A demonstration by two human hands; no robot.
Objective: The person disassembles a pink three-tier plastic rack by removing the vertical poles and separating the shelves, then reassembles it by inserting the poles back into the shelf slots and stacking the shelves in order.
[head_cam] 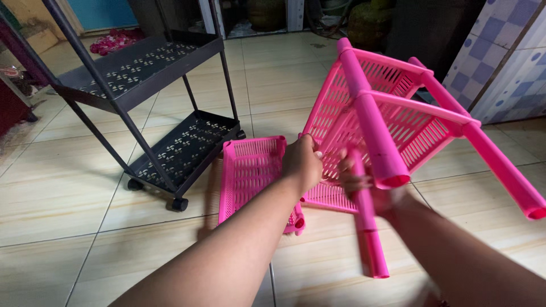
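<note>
Both hands worked at a pink plastic rack tipped on its side on a tiled floor. The left hand was curled closed over the lower edge of the rack's slotted basket, fingers hooked out of sight behind the rim, knuckles facing the camera. The right hand was clenched around a loose pink tube, which ran from the hand toward 6 o'clock and ended just above the floor; motion blurred the hand and the tube's upper part, so the exact finger placement could not be told.

The rack lay at 1 o'clock from the hands, its round legs pointing toward 4 and 5 o'clock, their open ends facing the camera. A separate pink slotted tray lay flat on the tiles at 9 o'clock from the left hand, just beside the rack and partly under the left forearm. A dark metal rolling cart with perforated shelves stood at 10 o'clock, its nearest wheel close to the tray's left edge.

Bare tiles spread toward 7 and 8 o'clock and beyond the rack toward 12 o'clock. A patterned wall panel closed off the side at 2 o'clock, near the rack's far leg.
</note>
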